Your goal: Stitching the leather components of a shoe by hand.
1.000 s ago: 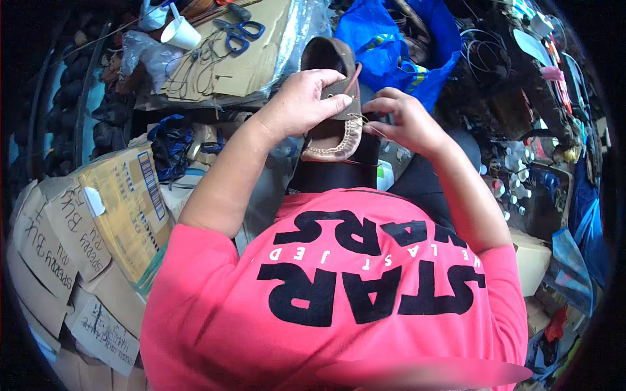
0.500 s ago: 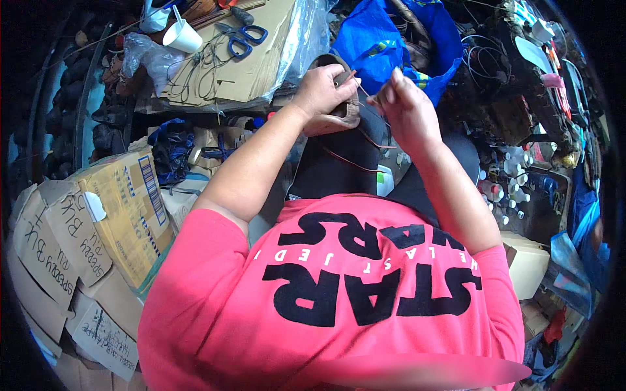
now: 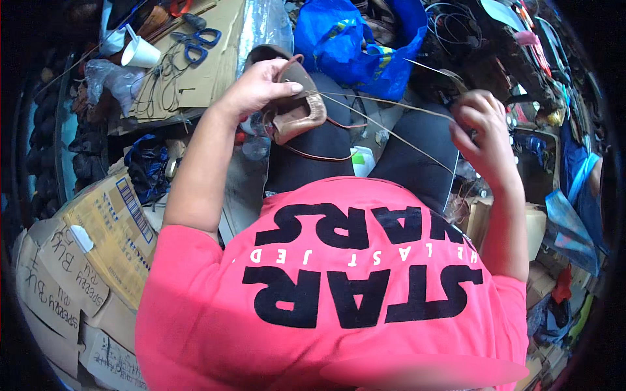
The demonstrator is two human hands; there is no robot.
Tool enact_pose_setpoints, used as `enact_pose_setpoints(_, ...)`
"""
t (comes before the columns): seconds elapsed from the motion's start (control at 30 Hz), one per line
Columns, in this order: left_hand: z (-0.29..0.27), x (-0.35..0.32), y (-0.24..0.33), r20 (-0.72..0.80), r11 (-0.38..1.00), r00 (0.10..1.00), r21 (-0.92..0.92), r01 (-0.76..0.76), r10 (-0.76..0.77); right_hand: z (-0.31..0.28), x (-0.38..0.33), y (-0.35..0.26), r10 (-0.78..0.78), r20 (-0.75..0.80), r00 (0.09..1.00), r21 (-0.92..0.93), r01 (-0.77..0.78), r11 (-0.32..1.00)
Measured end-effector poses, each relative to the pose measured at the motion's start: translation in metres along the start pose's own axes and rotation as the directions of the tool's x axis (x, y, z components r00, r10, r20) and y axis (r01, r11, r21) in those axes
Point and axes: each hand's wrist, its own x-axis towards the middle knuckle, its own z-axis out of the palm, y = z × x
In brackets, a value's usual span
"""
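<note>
under the left hand (image 3: pixel 261 83), clamped over its top, the brown shoe (image 3: pixel 295 107) looks light and floppy, so hold the sole while the right hand (image 3: pixel 484 127) pinches the taut thread (image 3: pixel 385 129).

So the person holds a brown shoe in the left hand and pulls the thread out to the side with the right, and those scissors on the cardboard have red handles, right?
Not quite: the scissors on the cardboard have blue handles, as the head view shows. The rest holds: the left hand grips the brown shoe and the right hand draws the thread out to the side.
</note>
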Motion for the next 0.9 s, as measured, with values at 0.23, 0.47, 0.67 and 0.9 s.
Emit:
enact_pose_setpoints(0.23,-0.008,-0.011,0.014,0.029,0.995,0.999,0.096,0.028,-0.031,-0.033,-0.108,0.006,0.372,0.822,0.432,0.130,-0.777,0.616)
enact_pose_setpoints(0.47,0.007,-0.009,0.019,0.088,0.974,0.992,0.215,0.068,-0.088,0.027,-0.072,-0.004,0.432,0.406,0.805,0.242,-0.551,0.799)
enact_pose_setpoints(0.67,0.020,-0.012,0.007,-0.094,0.518,0.875,0.834,-0.192,0.476,0.058,-0.068,0.009,0.273,0.323,0.906,-0.014,-0.284,0.959)
enact_pose_setpoints(0.9,0.029,-0.019,-0.010,-0.309,0.865,0.926,0.500,-0.037,0.218,0.051,-0.098,0.090,0.674,-0.056,0.736,-0.236,-0.666,0.708)
